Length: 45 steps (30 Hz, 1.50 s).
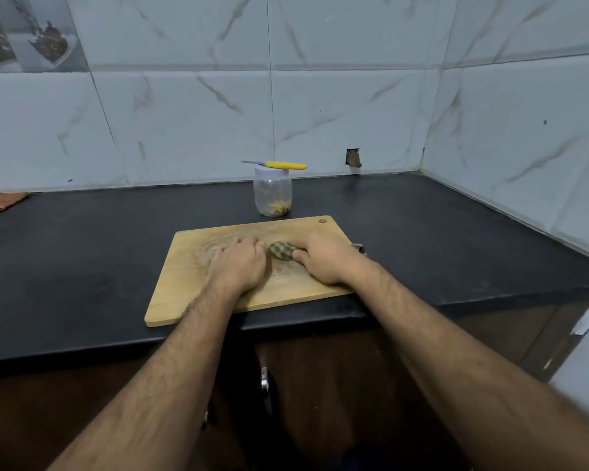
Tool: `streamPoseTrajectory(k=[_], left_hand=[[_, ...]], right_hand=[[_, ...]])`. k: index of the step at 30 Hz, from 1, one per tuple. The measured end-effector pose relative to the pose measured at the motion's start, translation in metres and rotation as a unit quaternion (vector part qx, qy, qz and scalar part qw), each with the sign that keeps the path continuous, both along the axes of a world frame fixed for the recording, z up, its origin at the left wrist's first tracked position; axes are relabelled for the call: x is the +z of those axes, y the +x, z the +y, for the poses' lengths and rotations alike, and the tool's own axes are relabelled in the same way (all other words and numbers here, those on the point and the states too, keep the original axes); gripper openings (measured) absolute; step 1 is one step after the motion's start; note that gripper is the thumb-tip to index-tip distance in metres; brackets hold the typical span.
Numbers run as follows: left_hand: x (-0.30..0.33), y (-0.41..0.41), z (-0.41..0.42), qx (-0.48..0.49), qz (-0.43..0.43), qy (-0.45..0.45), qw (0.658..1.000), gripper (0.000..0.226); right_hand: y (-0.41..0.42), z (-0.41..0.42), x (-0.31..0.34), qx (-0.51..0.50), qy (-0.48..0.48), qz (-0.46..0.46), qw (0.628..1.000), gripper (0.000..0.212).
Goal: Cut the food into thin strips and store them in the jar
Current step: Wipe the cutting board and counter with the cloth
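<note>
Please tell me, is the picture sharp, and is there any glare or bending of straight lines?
Head view: the jar and cutting board are fairly sharp; wide-angle bending curves the counter edge and wall tiles; soft glare on the cabinet door at right; lighting dim, bluish.

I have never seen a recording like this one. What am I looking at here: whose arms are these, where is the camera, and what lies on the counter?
There is no machine. A person wears a wide-angle camera on the head, so you look down along their two bare arms.

On the black counter lies a wooden cutting board. Both hands rest on it: the left hand and the right hand touch a small greenish piece of food between them. How firmly either holds it cannot be told.

Behind the board stands a clear jar with a white lid, a few strips at its bottom. A yellow-handled knife lies across the lid, untouched.
</note>
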<state>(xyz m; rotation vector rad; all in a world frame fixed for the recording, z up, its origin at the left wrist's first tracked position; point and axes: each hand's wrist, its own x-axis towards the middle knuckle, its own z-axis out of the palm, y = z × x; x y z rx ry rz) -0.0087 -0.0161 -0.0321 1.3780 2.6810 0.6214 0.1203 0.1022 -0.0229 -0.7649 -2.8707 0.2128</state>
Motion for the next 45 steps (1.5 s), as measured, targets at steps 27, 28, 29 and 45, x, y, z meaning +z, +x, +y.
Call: streamPoseTrajectory(k=[27, 28, 29, 45], left_hand=[[-0.002, -0.040, -0.061, 0.061, 0.055, 0.014, 0.997, 0.037], [-0.002, -0.040, -0.061, 0.063, 0.052, 0.014, 0.997, 0.036], [-0.003, -0.040, -0.061, 0.063, 0.048, 0.014, 0.997, 0.036], [0.001, -0.057, -0.076, 0.057, -0.263, 0.304, 0.914, 0.048]], right_hand=[[-0.016, -0.070, 0.002, 0.063, -0.046, 0.030, 0.997, 0.038], [-0.004, -0.079, 0.002, 0.087, -0.059, 0.038, 0.994, 0.038], [0.009, -0.088, 0.003, 0.110, -0.072, 0.045, 0.990, 0.038], [-0.091, -0.078, 0.010, 0.048, -0.038, 0.046, 0.997, 0.029]])
